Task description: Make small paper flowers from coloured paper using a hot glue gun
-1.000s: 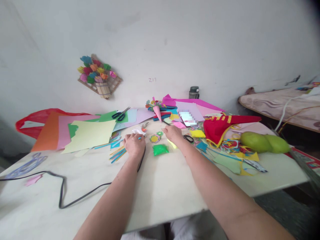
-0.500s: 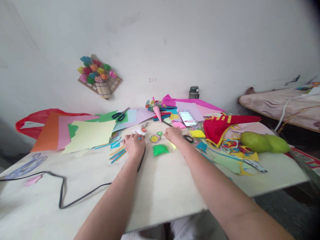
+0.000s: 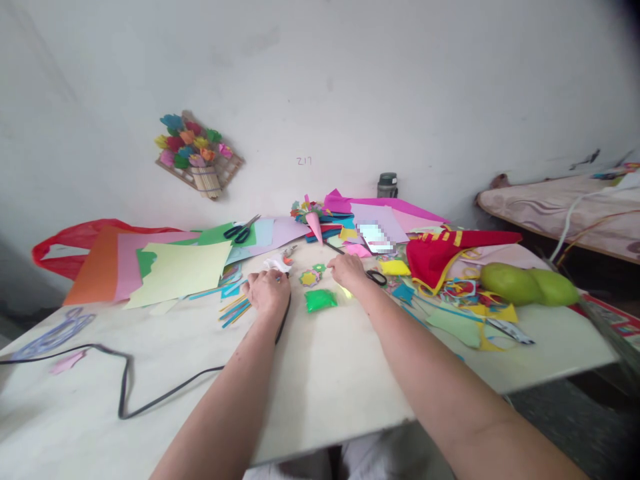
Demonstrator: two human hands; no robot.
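My left hand rests on the table as a loose fist, knuckles up. A black cord runs out from under it toward the left edge. What the fingers hold is hidden. Thin blue and orange strips lie just left of it. My right hand sits a little farther back, fingers curled down onto the table beside a small layered paper flower; what they pinch is hidden too. A bright green crumpled piece lies between the hands. Black-handled scissors lie right of my right hand.
Large coloured paper sheets cover the back left, with a second pair of scissors on them. Red fabric, paper scraps and two green fruits fill the right side. A paper flower craft hangs on the wall. A bed stands right.
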